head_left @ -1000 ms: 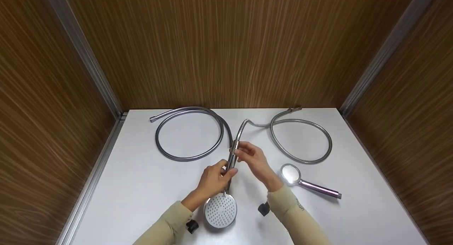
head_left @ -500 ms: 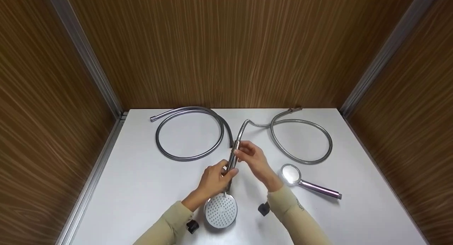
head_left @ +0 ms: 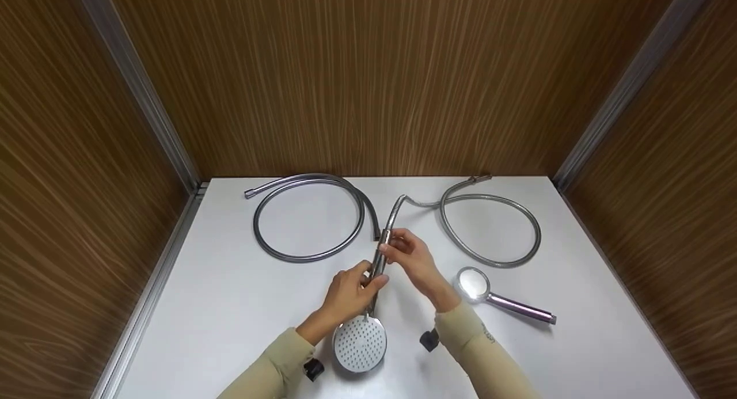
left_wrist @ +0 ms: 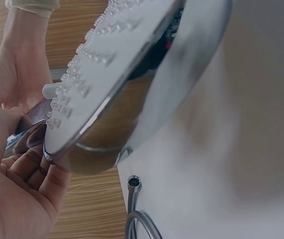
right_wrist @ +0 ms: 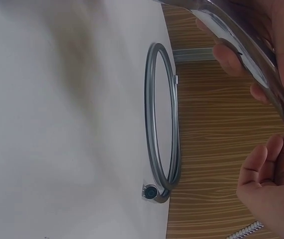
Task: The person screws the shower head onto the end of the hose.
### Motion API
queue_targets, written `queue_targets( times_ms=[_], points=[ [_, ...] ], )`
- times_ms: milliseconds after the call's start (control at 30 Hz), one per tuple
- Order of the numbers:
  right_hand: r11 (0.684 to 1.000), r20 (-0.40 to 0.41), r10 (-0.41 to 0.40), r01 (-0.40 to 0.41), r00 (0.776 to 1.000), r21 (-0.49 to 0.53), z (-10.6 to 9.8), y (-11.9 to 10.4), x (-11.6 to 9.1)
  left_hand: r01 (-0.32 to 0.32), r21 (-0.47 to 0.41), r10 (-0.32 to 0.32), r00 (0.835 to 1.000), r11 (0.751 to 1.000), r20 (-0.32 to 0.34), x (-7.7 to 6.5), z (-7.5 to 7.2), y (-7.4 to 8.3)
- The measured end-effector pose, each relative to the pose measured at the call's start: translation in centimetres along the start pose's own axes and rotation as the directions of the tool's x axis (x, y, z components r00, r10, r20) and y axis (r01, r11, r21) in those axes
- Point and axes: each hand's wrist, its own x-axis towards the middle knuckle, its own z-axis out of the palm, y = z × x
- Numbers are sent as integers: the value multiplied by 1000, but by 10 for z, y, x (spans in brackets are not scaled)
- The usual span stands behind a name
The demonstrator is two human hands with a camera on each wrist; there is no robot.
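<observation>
In the head view my left hand (head_left: 348, 289) grips the chrome handle (head_left: 378, 265) of a hand shower. Its round, pale spray head (head_left: 360, 344) hangs toward the front with the nozzles up. The left wrist view shows that spray head (left_wrist: 97, 74) close and edge-on. With thumb and fingers, my right hand (head_left: 417, 263) pinches the metal connector of a silver shower hose (head_left: 392, 215) at the handle's far end. Handle and connector stand in line. In the right wrist view the shiny handle (right_wrist: 253, 64) runs between both hands; the joint itself is largely hidden by fingers.
A darker grey shower hose (head_left: 308, 259) lies coiled at the left, one end beside the connector. The silver hose's coil (head_left: 538, 232) lies at the right. A second hand shower (head_left: 518, 308) rests near the right sleeve. Wood-patterned walls (head_left: 368, 82) enclose the white table (head_left: 201, 307).
The connector under my right fingers has shifted slightly to the right, and more of the darker hose's end shows beside it. Both hands stay almost where they were.
</observation>
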Motion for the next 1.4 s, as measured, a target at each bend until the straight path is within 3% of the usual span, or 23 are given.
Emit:
queue_targets(
  times_ms=[300,833,1100,1400],
  points=[
    [1000,-3,5,-5,1000,-14,1,1,1,21,-14,-20,1000,1000,13,-1,1,-1],
    [1000,-1,0,0,1000,-10,1,0,-1,-6,2,6,1000,1000,-1,-1,2,0],
    [997,31,-6,4,1000,80,-2,2,-1,3,6,-3,1000,1000,-9,0,2,0],
    [994,21,5,-7,1000,105,0,0,3,4,5,-4,1000,1000,-12,3,1,1]
  ],
)
